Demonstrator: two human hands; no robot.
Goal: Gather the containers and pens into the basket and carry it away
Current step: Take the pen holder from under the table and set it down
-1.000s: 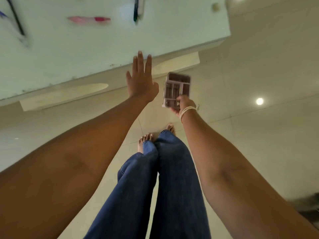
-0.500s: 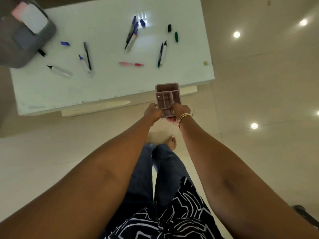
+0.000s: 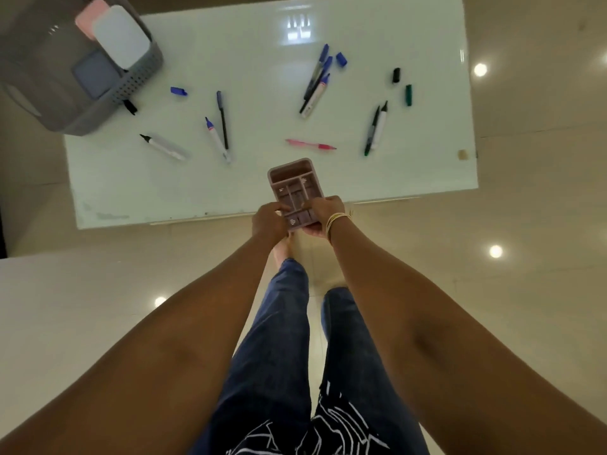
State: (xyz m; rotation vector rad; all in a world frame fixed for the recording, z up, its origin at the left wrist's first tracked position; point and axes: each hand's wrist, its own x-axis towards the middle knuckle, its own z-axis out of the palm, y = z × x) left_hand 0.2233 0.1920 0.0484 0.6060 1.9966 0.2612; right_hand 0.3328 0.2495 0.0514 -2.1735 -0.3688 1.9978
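A mauve divided container (image 3: 294, 185) is held over the near edge of the white table (image 3: 410, 178). My left hand (image 3: 267, 220) grips its near left side and my right hand (image 3: 325, 213) grips its near right side. Several pens and markers lie scattered on the table, among them a pink pen (image 3: 310, 145), a white marker (image 3: 166, 146) and a blue-tipped marker (image 3: 216, 139). Loose caps (image 3: 179, 91) lie among them. A grey perforated basket (image 3: 128, 90) stands at the table's far left corner and holds pink, white and lilac containers (image 3: 120, 36).
The table is low and I stand at its near edge on a glossy tiled floor (image 3: 509, 290). My legs and a bare foot (image 3: 282, 251) are below my hands. A small beige eraser (image 3: 462, 154) lies near the table's right edge.
My left hand has come onto the container, which my right hand alone held before. The view has lifted, so the whole table and the basket now show. The container now reaches over the table's edge.
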